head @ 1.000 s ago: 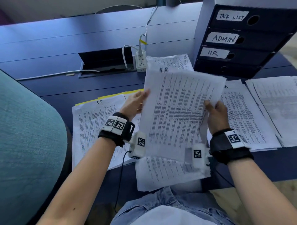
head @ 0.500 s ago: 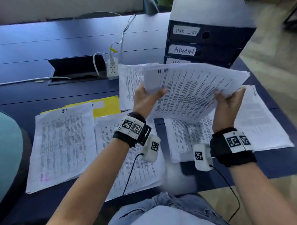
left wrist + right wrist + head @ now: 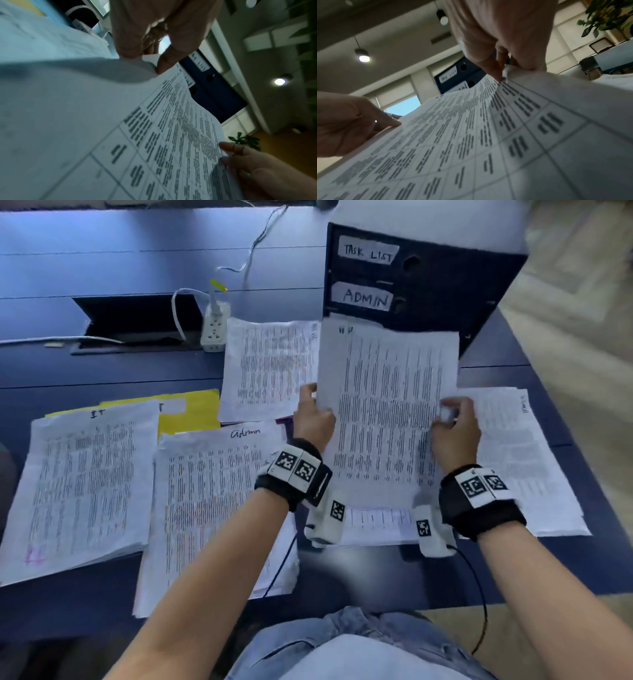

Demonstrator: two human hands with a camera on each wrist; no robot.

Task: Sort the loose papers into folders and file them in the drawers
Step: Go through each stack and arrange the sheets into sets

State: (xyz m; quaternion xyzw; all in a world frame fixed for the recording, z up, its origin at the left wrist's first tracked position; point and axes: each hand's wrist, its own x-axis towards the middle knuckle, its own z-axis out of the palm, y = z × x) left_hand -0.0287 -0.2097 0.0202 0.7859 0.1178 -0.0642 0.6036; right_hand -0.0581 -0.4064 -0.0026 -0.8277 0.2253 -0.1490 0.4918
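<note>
Printed sheet [image 3: 387,412]: light, limp (bows between grips); left hand [image 3: 313,419] and right hand [image 3: 455,429] pinch opposite side edges, best held there

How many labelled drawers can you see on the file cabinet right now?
2. The TASK LIST drawer sits at the top of the cabinet, the ADMIN drawer directly below it. The held papers cover the cabinet's lower front, so more may be hidden.

Head cam looks down; both wrist cams look up close, sharing held sheet [image 3: 387,412].
</note>
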